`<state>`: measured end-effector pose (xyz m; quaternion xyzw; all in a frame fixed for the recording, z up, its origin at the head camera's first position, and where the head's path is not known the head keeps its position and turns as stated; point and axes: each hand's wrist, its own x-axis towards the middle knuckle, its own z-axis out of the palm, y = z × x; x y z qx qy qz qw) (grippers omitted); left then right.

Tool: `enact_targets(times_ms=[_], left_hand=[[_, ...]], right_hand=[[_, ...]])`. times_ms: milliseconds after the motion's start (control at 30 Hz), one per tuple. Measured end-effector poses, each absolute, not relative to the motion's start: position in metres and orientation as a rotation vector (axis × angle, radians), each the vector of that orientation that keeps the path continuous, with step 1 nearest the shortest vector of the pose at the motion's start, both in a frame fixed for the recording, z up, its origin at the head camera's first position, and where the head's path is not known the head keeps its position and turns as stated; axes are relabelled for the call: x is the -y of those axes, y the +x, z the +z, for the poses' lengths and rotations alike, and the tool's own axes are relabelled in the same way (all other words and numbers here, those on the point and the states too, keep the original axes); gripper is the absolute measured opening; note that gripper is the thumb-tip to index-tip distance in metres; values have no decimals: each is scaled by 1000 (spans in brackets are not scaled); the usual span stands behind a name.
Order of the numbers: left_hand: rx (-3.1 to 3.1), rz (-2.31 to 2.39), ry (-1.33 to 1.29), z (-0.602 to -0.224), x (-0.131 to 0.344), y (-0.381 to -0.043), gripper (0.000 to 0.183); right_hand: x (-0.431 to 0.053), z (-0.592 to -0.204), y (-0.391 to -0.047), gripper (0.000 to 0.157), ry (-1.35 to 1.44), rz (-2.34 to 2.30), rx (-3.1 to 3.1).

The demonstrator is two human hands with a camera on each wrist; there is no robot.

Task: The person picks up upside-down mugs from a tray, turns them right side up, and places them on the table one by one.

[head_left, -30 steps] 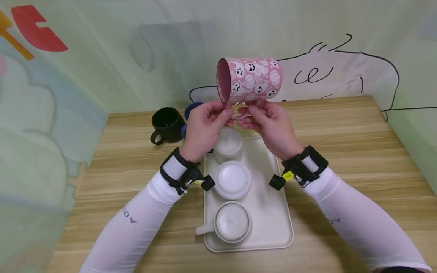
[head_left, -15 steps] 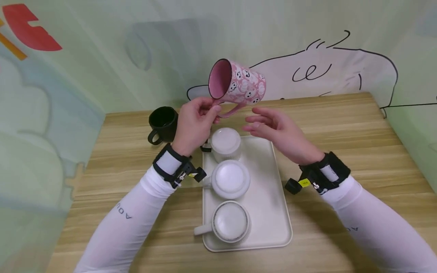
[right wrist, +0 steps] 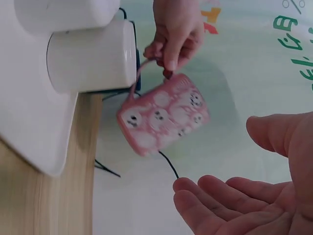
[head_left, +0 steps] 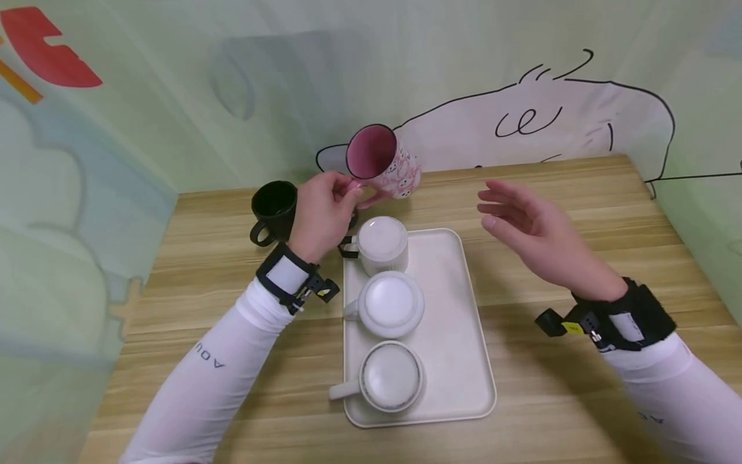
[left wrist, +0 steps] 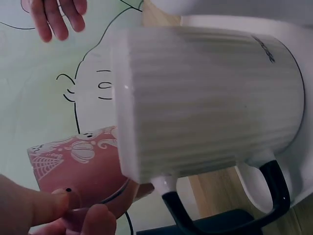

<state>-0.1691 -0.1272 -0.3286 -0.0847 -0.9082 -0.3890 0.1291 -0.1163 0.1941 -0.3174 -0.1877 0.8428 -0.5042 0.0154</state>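
Note:
My left hand [head_left: 321, 216] pinches the handle of a pink mug [head_left: 401, 173] printed with white ghosts and pumpkins. The mug is tilted, its dark-rimmed mouth turned up and left, and it is held beyond the far end of the tray. In the right wrist view the same mug [right wrist: 164, 115] hangs clear of the table edge line, the left fingers [right wrist: 171, 54] at its handle. My right hand [head_left: 536, 235] is off to the right, fingers extended and apart from any object. A ribbed white mug with a black handle [left wrist: 210, 103] is nearest to my left wrist.
An off-white tray [head_left: 452, 335] bears three upside-down white mugs in a column, the middle one [head_left: 390, 304] and front one [head_left: 391, 377] with handles leftward. A black mug [head_left: 274, 209] stands left of my left hand. A wall [head_left: 290, 84] rises behind the wooden table [head_left: 278, 399].
My right hand has let go of the pink mug and moved right. My left hand has lowered the mug and tipped its mouth upward. The mugs on the tray have stayed put.

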Motion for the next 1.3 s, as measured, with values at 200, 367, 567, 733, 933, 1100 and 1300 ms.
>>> enact_targets(times_ms=[200,367,567,733,933,1100,1300], left_hand=[[2726,-1070,-210,-333,129,-172,23],[2773,-1043,-195,-336,129,-173,20],[2796,-981,-218,-338,129,-174,20],[2800,-943,-229,-340,130,-176,20],[2816,-929,-232,-341,128,-177,20],[2826,-900,-225,-341,127,-177,21],[2842,-873,-209,-342,125,-178,22]], right_hand=[[-215,-311,-105,58,-578,-1469,-2725],[-231,-312,-101,61,-642,-1260,-2835],[-247,-317,-97,70,-737,-930,-2955],[-254,-328,-94,72,-814,-780,-2984],[-262,-340,-86,72,-869,-695,-3017],[-268,-348,-80,75,-960,-578,-3068],[-271,-355,-74,78,-973,-507,-3086]])
